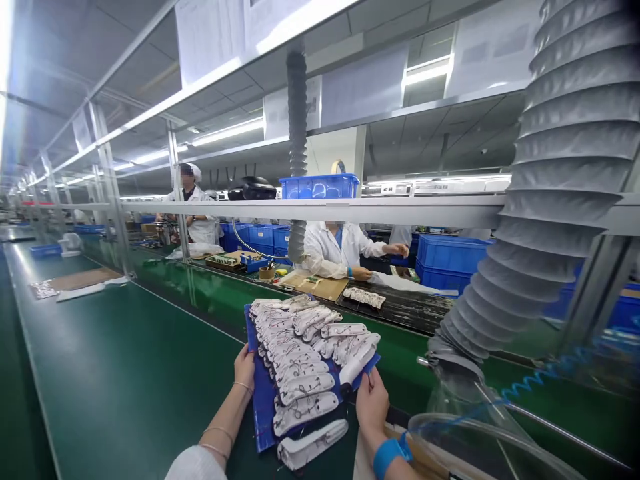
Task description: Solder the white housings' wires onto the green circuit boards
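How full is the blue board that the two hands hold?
Mostly full: white parts cover most of the blue board, leaving bare blue along its left edge.

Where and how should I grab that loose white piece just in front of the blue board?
I'd pinch the loose white piece across its middle, coming down from above on your near side. It looks long and narrow, lying at a slant, so its long sides suit a pinch. Its far side sits close to the blue board, leaving less room there.
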`<state>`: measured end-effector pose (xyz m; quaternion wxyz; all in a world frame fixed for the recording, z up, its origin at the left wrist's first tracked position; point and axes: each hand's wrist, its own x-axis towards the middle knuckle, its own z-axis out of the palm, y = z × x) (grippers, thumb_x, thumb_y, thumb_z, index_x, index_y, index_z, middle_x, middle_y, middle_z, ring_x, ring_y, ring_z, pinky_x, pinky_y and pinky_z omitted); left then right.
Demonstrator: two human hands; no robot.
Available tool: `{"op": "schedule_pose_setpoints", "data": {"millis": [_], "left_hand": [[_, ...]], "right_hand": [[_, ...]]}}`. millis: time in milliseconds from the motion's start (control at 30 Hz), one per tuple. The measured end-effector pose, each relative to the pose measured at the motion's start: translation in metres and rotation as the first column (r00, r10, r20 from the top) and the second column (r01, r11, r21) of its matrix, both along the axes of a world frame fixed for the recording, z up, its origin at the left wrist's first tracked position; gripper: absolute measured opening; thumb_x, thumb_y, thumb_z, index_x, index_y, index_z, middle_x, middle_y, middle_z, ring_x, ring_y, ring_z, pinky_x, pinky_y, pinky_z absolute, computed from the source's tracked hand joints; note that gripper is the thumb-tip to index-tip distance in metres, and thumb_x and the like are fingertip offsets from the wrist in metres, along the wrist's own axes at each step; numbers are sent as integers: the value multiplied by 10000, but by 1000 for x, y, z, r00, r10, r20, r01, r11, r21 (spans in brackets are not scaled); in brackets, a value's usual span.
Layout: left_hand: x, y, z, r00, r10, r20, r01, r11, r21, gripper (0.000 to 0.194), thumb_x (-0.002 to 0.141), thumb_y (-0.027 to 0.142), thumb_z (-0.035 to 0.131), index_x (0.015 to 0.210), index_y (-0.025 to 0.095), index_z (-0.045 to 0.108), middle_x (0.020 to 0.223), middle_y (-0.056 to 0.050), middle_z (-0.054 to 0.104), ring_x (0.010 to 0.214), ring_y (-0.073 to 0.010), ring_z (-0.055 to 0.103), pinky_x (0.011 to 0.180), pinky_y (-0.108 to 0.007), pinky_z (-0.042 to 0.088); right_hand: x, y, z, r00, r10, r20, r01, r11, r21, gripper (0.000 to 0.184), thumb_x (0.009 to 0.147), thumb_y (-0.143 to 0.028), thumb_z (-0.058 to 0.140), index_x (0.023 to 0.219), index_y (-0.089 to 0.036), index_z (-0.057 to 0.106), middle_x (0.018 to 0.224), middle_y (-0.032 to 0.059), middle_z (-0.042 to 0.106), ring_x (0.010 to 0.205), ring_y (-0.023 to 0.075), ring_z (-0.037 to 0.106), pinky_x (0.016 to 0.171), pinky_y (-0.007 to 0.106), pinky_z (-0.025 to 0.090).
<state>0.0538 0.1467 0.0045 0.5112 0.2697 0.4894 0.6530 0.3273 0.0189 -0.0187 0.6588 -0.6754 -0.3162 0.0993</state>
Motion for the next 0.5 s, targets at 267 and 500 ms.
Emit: {"op": "schedule_pose_setpoints", "data": {"millis": [267, 500], "left_hand": [[-55, -60, -1, 987, 162, 22, -161, 987, -23, 291, 997, 375, 585, 1117, 115, 636, 975, -50, 675, 801, -122, 650, 762, -293, 572], [-94, -121, -2, 948, 318, 34, -317, 948, -30, 317, 990, 399, 592, 1118, 113, 643, 971, -51, 686, 798, -126, 659, 767, -298, 569]], "right_hand": [[-32, -1, 2, 972, 208, -114, -205, 978, 34, 676, 824, -607, 550, 1252, -101, 679, 1099, 184, 746, 1074, 261, 708, 917, 368, 551], [-59, -3, -11, 892, 402, -205, -398, 915, 64, 499, 903, -541, 622, 1171, -123, 672, 1110, 103, 721, 1044, 188, 691, 990, 431, 541]]}}
